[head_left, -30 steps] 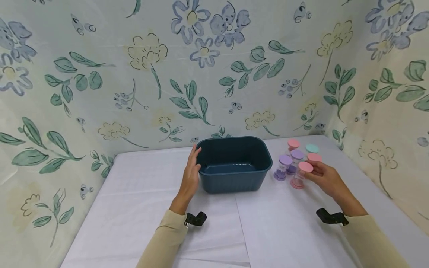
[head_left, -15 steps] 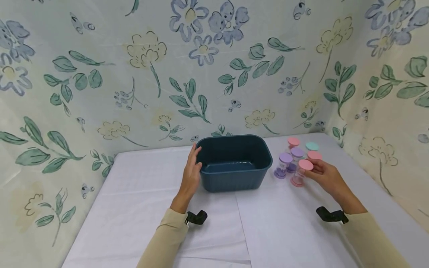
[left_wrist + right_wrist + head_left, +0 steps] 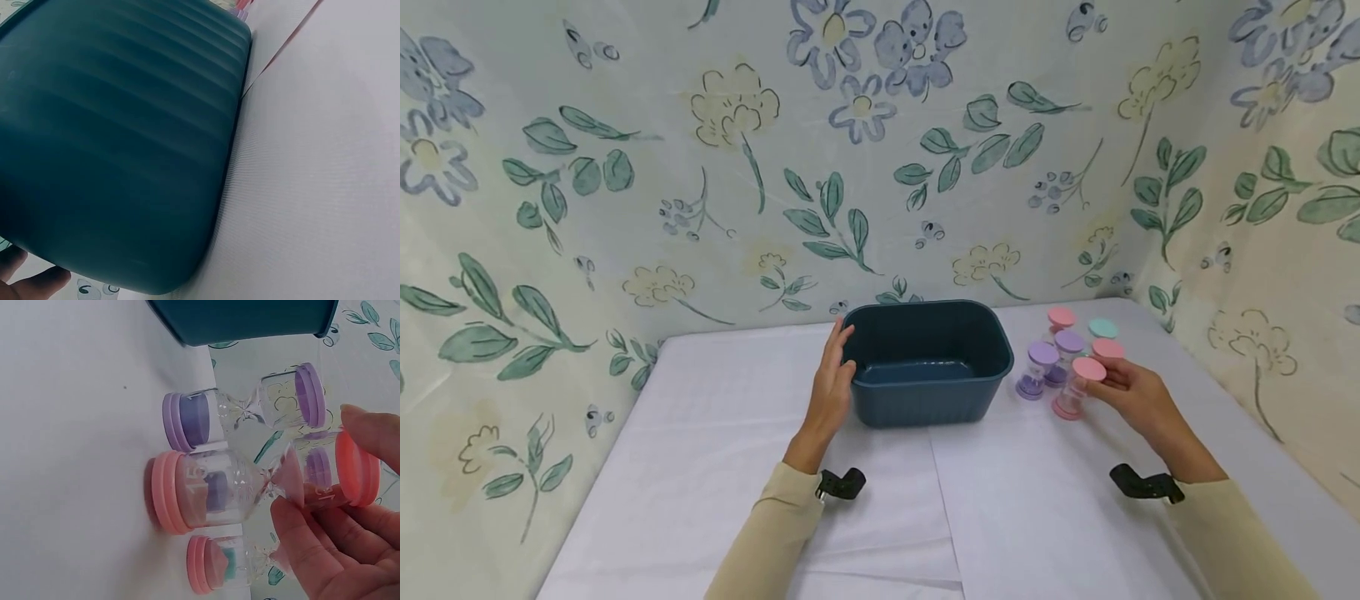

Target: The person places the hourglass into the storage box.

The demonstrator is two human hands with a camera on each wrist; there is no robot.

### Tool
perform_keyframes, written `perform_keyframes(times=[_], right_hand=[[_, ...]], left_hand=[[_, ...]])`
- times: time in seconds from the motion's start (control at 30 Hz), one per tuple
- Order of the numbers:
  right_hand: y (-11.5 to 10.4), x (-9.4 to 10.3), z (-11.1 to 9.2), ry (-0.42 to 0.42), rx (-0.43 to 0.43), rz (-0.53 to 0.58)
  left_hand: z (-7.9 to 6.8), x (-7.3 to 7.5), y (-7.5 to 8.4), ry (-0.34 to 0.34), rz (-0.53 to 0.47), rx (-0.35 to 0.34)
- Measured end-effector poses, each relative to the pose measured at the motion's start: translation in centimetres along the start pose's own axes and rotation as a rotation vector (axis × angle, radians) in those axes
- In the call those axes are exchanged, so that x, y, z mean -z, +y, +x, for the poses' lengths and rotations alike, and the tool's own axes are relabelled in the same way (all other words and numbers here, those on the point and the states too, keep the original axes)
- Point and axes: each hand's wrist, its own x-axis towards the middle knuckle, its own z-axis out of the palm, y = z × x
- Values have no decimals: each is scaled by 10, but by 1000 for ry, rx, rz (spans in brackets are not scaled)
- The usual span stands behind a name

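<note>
In the head view my right hand (image 3: 1138, 404) pinches the upper part of a pink-capped hourglass (image 3: 1069, 407). The right wrist view shows this hourglass (image 3: 215, 490) upright, its base at the white cloth and pink sand in both bulbs. Thumb and fingers lie about its top cap and upper bulb. A purple-capped hourglass (image 3: 1031, 383) stands beside it, with another purple one (image 3: 1068, 342) behind. My left hand (image 3: 829, 392) rests along the left end of a dark teal bin (image 3: 925, 407), fingers extended at the wall. The left wrist view shows its fingertips (image 3: 47, 281) at the bin's edge.
Further pink-capped hourglasses, one at the back (image 3: 1061, 317) and one near my right fingers (image 3: 1107, 348), stand with a turquoise-capped one (image 3: 1102, 328). A white cloth (image 3: 722, 467) covers the table. Floral fabric (image 3: 850, 208) hangs behind and to the right.
The head view shifts slightly. Both hands, the bin and the hourglasses keep their places, and my right hand holds the same pink hourglass throughout.
</note>
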Motion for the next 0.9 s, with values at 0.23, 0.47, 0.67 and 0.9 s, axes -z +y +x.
perform_keyframes(times=[0.23,0.47,0.67,0.9], right_hand=[[-5,3,-1,14,40,18],[-9,4,-2,42,45,44],[-12,5,-2,62,70,93],[-21,7,-5,75,65,86]], left_hand=[[1,0,1,10,-20,2],[1,1,-1,13,-19,12],[3,6,5,7,-22,34],[5,3,-6,-4,-54,39]])
